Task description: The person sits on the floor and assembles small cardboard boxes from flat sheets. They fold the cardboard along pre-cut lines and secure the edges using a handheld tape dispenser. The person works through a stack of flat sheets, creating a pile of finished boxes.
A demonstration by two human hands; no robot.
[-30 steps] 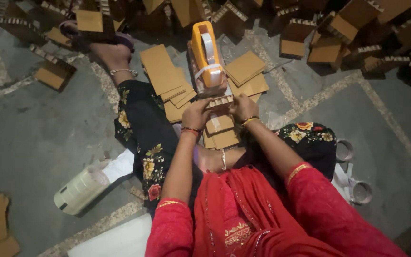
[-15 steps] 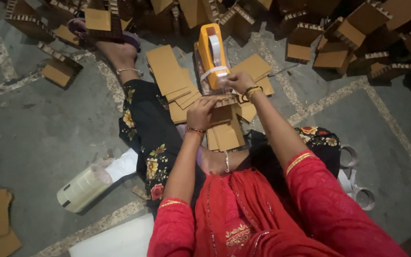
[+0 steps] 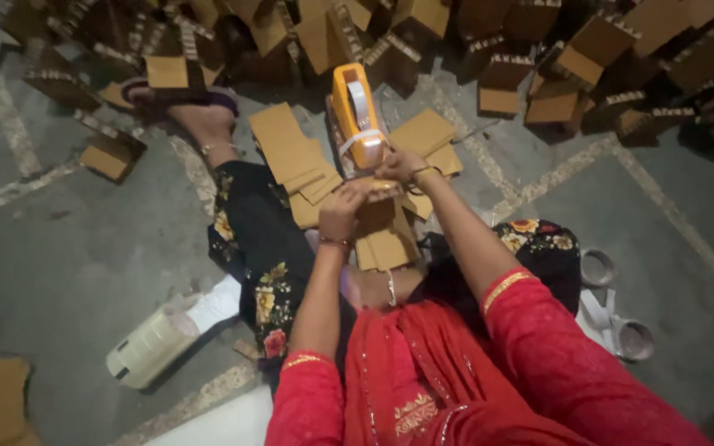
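Head view: near us, our left hand (image 3: 342,213) and right hand (image 3: 401,168) both pinch a flat cardboard piece (image 3: 383,235) over our lap, just below the orange tape dispenser (image 3: 358,125). Beyond lie folded boxes (image 3: 555,66).

A heap of folded cardboard boxes (image 3: 588,58) crowds the far floor. Two empty tape rings (image 3: 597,268) lie beside the flowered knee, and a pale plastic jug (image 3: 154,343) (tipped on its side) rests on the concrete.
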